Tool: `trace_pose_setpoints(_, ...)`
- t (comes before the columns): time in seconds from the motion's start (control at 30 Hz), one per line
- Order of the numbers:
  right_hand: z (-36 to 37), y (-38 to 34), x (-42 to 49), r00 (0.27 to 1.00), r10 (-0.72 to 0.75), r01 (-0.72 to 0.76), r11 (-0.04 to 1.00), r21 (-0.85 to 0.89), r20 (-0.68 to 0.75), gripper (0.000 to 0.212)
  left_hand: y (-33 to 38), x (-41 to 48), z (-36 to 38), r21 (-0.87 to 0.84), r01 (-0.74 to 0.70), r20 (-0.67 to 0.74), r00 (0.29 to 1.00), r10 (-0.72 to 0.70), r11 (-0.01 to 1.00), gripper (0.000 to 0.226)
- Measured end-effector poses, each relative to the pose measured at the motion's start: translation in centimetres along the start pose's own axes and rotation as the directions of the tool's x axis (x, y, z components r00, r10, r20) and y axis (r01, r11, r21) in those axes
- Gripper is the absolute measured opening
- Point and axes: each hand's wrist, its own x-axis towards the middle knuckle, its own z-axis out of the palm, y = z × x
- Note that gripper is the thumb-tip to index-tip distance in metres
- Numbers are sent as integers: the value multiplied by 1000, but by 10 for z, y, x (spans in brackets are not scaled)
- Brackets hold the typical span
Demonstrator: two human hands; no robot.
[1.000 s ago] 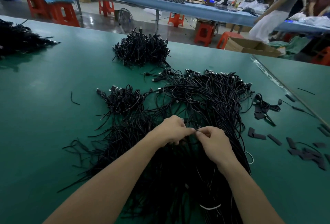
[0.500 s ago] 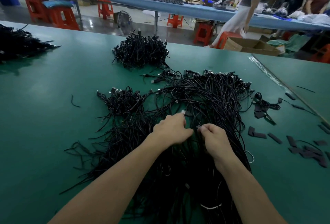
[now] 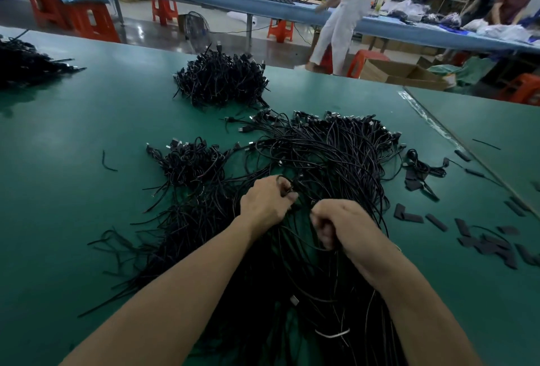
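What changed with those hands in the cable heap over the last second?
The left hand slid forward, pinching a loop of the loose black cables; the right hand drew back toward the body, curled round some of them. Earlier their fingertips met. A passer-by beyond walked left. The bundled pile behind and the green table stayed put.

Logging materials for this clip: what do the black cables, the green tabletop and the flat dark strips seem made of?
The cables: thin wire in a matte black plastic or rubber sheath, bending freely; plug ends glint like metal. The tabletop: smooth green mat, likely rubber or vinyl, softly shiny. The strips: flat, dull, dark, perhaps fabric or foam; unclear.
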Motion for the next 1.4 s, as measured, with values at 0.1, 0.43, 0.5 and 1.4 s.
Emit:
trace_pose_setpoints(0.1, -6, 2, 3, 999, 11, -5, 980, 200, -31, 32, -7, -4, 1, -38, -130, -48, 991, 128, 991, 60)
trace_pose_setpoints(0.43, -10, -5, -1, 993, -108, 84, 927, 366, 45, 24, 27, -12, -46, -660, -344, -452, 892, 12, 668, 42)
trace_pose_setpoints(0.5, -9, -1, 0, 994, -97, 105, 962, 252, -43, 21, 38, -16, -65, -740, -429, -545, 834, -89, 519, 42)
trace_pose_setpoints(1.4, 16, 0, 10, 972, -231, 170, 826, -538, -46, 19, 32, -59, -111, -953, 269, 202, 907, 369, -138, 48)
